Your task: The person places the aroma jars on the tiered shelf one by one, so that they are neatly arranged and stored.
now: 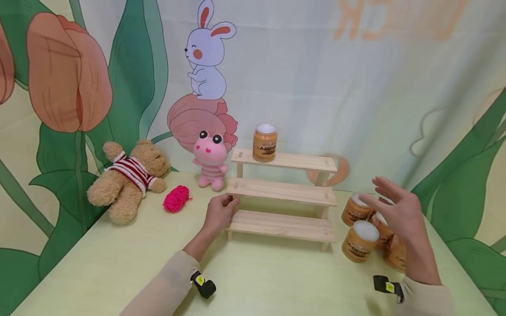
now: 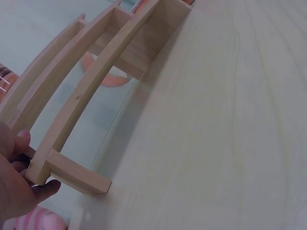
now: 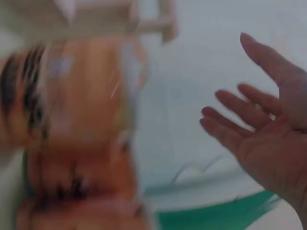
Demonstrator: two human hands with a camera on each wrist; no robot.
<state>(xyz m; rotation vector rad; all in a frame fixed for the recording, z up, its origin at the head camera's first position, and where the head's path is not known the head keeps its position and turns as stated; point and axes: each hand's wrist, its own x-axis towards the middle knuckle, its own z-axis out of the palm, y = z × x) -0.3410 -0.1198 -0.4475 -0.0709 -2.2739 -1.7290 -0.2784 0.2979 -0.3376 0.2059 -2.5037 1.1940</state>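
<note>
A three-tier wooden display shelf (image 1: 280, 190) stands on the table, and its left end is in the grip of my left hand (image 1: 218, 215). The left wrist view shows the thumb above the shelf's end (image 2: 41, 167) and the fingers curled around and under it. On the top tier, toward the left, an orange jar (image 1: 265, 144) with a white lid stands upright. My right hand (image 1: 405, 215) is raised over several similar jars (image 1: 359, 245) at the right, its fingers extended and spread, holding nothing. It partly hides the jars behind it in the head view.
Left of the shelf sit a pink plush toy (image 1: 211, 160) and a bright pink ball of yarn (image 1: 176, 199). A teddy bear (image 1: 130, 175) in a striped sweater leans at the far left. A printed curtain (image 1: 284, 79) hangs behind the table (image 1: 253, 281).
</note>
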